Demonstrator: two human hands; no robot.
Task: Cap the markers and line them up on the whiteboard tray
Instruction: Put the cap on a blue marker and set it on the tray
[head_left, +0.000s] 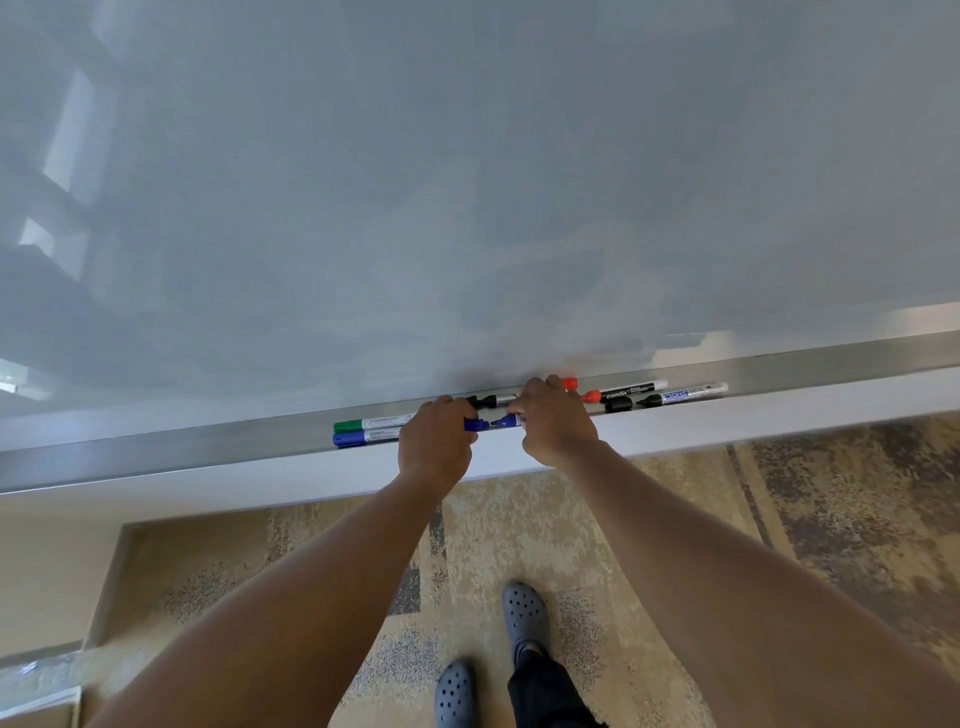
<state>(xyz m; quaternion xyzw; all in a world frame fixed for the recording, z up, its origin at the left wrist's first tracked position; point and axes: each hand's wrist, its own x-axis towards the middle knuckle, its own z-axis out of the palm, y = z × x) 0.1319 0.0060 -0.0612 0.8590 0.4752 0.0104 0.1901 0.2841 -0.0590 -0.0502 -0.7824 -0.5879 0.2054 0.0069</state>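
Note:
My left hand (435, 441) grips a blue cap (476, 425) just above the metal whiteboard tray (208, 452). My right hand (556, 421) holds an uncapped blue marker (506, 421), its tip pointing left at the cap with a small gap between them. On the tray's left lie a capped green marker (371, 423) and a capped blue marker (363, 437), side by side. Behind my hands lies an uncapped black marker (491, 400). To the right lie a loose red cap (569, 384), an uncapped red-tipped marker (623, 392), a loose black cap (618, 405) and an uncapped black-tipped marker (683, 395).
The large whiteboard (467, 182) fills the upper view. Below the tray are a white ledge (779, 421), a patterned carpet (675, 519) and my feet in grey clogs (524, 618).

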